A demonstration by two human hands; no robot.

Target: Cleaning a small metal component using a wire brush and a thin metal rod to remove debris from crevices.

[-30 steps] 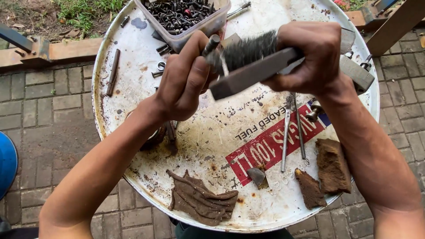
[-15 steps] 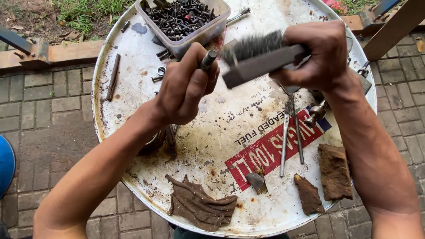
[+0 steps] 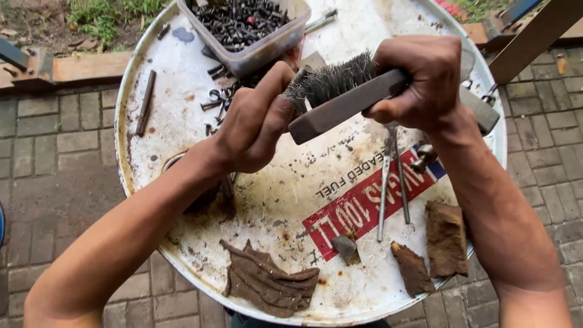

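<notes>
Wire brush (image 3: 340, 91), grey bristles, wooden block, right hand (image 3: 419, 79) grip clenched round it

Right hand (image 3: 425, 79) gripping wire brush (image 3: 340, 91), left hand (image 3: 255, 121) beside bristles

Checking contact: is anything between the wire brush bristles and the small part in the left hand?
Nothing visible. The wire brush in the right hand has its bristles directly against the left hand fingers; the small part itself is hidden in that grip.
</notes>
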